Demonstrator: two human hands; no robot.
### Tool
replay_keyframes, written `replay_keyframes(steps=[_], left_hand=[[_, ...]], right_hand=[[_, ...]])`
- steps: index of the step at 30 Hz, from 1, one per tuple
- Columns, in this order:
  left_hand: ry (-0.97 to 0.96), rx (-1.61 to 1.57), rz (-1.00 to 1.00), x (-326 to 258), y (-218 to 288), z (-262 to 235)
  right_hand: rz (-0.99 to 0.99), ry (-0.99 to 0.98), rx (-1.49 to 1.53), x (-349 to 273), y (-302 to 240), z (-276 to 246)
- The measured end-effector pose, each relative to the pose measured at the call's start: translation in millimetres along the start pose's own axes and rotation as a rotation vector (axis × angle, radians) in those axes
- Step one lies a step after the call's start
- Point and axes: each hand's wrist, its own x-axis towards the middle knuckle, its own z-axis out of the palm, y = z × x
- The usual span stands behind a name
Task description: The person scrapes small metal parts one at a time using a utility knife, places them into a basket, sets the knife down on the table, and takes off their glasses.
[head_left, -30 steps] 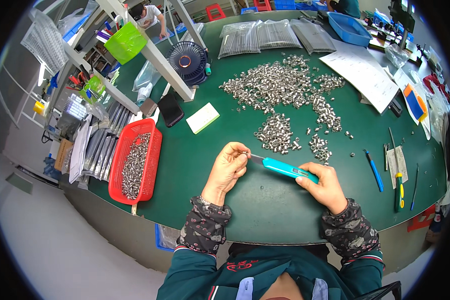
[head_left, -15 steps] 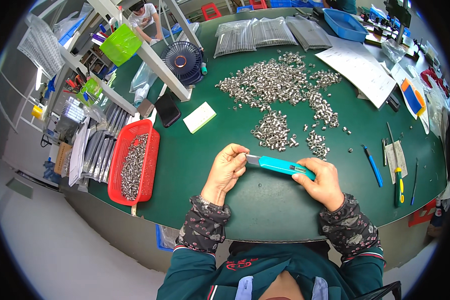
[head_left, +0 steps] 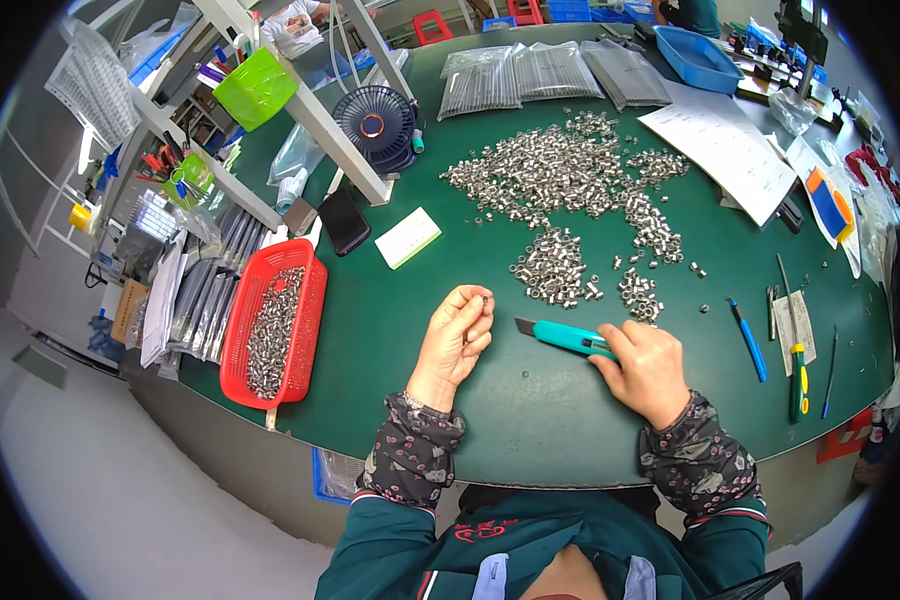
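Over the near part of the green table, my left hand [head_left: 456, 335] pinches a small metal ring [head_left: 486, 299] between thumb and fingertips. My right hand [head_left: 646, 368] is wrapped round a teal utility knife [head_left: 567, 337]. Its blade is out and points left toward the ring, with a gap between them. Beyond my hands, small metal rings lie in a large heap [head_left: 555, 165] and in a smaller pile [head_left: 551, 266]. More of them fill part of a red plastic basket [head_left: 310, 325] on my left.
Left of the heap are a phone [head_left: 343, 221], a white-and-green notepad [head_left: 407, 238] and a dark fan [head_left: 374, 124] beside a shelf post. On the right lie a blue-handled tool [head_left: 747, 341] and a green-yellow screwdriver [head_left: 799, 380]. Bagged rods [head_left: 558, 72] and a blue tray [head_left: 698, 58] line the far side.
The knife has drawn back rightward, its blade parting from the ring in my left hand. My right hand's fingers have curled further over the handle.
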Motion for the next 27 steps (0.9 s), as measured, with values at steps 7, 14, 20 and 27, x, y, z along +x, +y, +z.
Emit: replay_keyframes(steps=[7,14,20,27], left_hand=[[0.06,0.015,-0.043,-0.4,3.8,8.3],[0.047,0.077,-0.009,0.2,-0.6,4.3],[0.016,0.121,-0.008,-1.3,-3.0,9.6],[-0.009,0.277,0.055,-2.0,-7.7,10.0]], right_hand=[[0.063,-0.188,-0.05,-6.2,1.8,2.8],[0.377,-0.251,0.458,-4.0,3.5,3.3],[0.434,-0.313,0.589,-4.7,5.3,4.8],[0.489,-0.371,0.611,-5.0,10.2,4.3]])
